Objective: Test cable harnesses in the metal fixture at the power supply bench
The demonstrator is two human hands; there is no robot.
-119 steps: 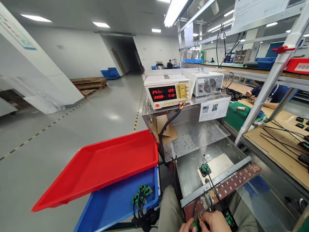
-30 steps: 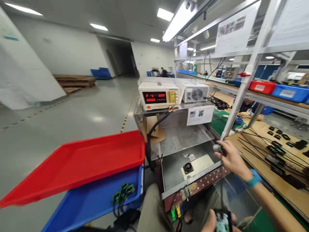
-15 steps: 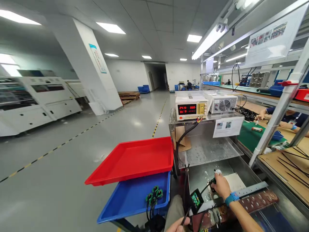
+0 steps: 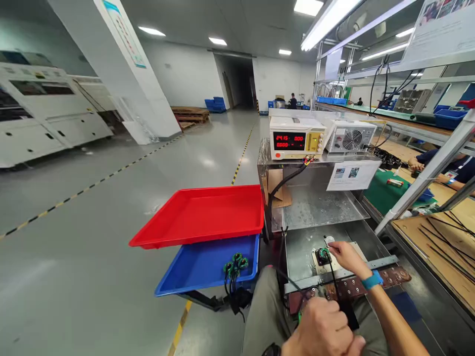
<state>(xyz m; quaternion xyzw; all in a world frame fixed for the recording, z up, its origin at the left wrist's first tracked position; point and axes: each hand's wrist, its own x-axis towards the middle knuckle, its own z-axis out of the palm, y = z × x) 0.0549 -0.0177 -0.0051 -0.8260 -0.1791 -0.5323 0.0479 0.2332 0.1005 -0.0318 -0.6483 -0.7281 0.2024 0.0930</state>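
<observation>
My right hand [image 4: 348, 258], with a blue band at its wrist, reaches over the metal bench, fingers closed at a small white knob [image 4: 329, 240]. Just left of its fingertips, a round green circuit board in a black housing [image 4: 323, 255] sits on a pale plate [image 4: 361, 251]. A black cable [image 4: 334, 283] runs from that board toward me. My left hand [image 4: 322, 327] is a fist close to the camera; what it grips is hidden. Beside it hangs a flat black piece [image 4: 349, 315]. A brown strip with metal eyelets [image 4: 389, 278] lies along a metal bar [image 4: 378, 263].
Left of my knee, a red tray [image 4: 208, 215] overlaps a blue tray [image 4: 200, 272] holding several green boards with black cables [image 4: 235, 264]. A lit power supply [image 4: 295, 141] stands on a shelf ahead. At the right, a person's arm [image 4: 438, 170] is over another bench.
The green board has gone from hanging beside my right hand to sitting on the plate. My right hand has shifted to the white knob. My left hand has risen into fuller view. The camera has tilted down.
</observation>
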